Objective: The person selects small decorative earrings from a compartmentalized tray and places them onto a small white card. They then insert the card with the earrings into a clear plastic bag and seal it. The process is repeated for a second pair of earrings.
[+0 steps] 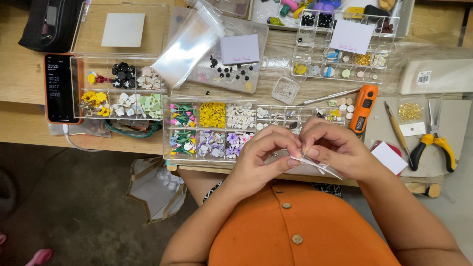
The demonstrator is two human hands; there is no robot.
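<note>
Head view, looking down over your lap to the bench (29,125). Directly beyond your two hands lies a clear compartmented box (212,129) of small flower pieces; its nearer edge is partly covered by your knuckles. Farther out to the left of your left hand sit a second clear box (118,88) of black, white and yellow pieces and one phone (59,88) with a lit screen. Just beyond your right hand lies one orange hand tool (363,108), with a thin metal pick (330,97) beside it. To the right of that hand are one wooden-handled tool (397,132), one small red-and-white card (389,156) and one pair of yellow-handled pliers (433,140). A clear plastic bag (189,42) and a third compartment box (345,47) lie farthest away.

Your left hand (261,157) is nearly closed, thumb and forefinger pinched on a small clear plastic sleeve (315,165). Your right hand (335,148) is likewise curled narrow, its fingertips gripping the same sleeve where the two hands meet. The sleeve hangs between your hands above the near bench edge, its free end pointing to your right under the right hand. What it contains cannot be made out.
</note>
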